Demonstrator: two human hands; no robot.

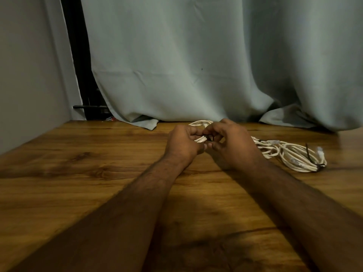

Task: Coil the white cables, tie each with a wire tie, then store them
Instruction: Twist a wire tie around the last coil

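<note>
Both hands' grip (206, 139) tight on white coil (200, 123) (dark tie (208, 137) between).

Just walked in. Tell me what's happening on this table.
A person is bundling white cables on a wooden table. Both hands meet over one coiled cable: the left hand holds the loops together while the right hand works a dark wire tie around them. To the right lies a second coil, already bound with a dark tie. A grey curtain hangs behind. Nothing is stored yet.
</note>
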